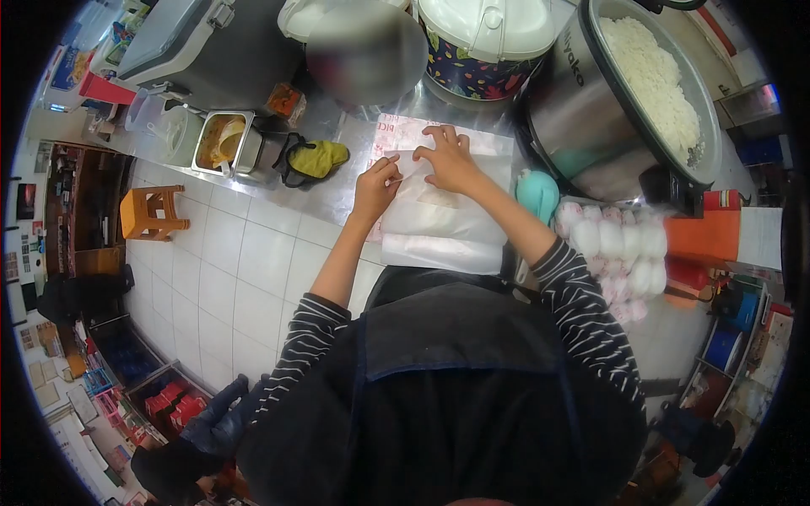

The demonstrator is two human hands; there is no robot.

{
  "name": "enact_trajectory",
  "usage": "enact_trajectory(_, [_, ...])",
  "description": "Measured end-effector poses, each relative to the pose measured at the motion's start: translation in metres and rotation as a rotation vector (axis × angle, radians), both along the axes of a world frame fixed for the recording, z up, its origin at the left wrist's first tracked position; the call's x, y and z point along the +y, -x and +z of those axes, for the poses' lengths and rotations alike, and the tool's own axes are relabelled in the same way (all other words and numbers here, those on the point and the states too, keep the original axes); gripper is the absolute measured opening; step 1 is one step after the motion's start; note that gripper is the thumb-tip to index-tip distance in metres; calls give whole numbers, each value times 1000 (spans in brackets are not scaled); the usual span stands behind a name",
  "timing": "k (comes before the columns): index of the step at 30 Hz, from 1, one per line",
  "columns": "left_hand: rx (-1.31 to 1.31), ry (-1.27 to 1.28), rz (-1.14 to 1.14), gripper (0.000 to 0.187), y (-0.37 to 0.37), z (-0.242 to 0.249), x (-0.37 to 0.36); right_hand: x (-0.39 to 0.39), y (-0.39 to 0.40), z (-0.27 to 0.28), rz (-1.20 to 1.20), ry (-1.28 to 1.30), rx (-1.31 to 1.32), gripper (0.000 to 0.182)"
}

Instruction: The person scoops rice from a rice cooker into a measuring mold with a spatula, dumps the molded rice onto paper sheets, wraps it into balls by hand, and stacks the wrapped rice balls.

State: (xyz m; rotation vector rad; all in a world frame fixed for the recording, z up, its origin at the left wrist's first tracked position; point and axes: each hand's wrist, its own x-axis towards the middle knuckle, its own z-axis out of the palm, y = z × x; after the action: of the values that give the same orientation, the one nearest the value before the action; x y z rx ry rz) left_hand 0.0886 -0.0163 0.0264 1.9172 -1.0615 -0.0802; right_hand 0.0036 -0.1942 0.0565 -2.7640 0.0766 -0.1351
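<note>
White wrapping paper [443, 215] lies on the steel counter in front of me, on top of a sheet with red print [392, 131]. At the paper's left upper edge is my left hand [380, 185], its fingers pinched together on that edge. My right hand [450, 158] arches over the upper part of the paper, fingers spread and bent, with the tips touching it. A pale shape shows faintly beneath the paper; what it is cannot be made out.
A large cooker of white rice [654, 84] stands at the right, above wrapped white bundles [620, 240]. Near the left hand lie a yellow-green pouch [316, 160] and a steel food container [226, 143]. A patterned pot [481, 72] stands behind. An orange stool [152, 212] is on the floor.
</note>
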Motion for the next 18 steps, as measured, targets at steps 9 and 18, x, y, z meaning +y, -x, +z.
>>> enact_trajectory(9, [103,-93,10,18,-11,2,6,-69,30,-5,-194,457,283,25])
enact_trajectory(18, [263,16,-161,18,-11,21,14,-44,33,23,165,6,169,9])
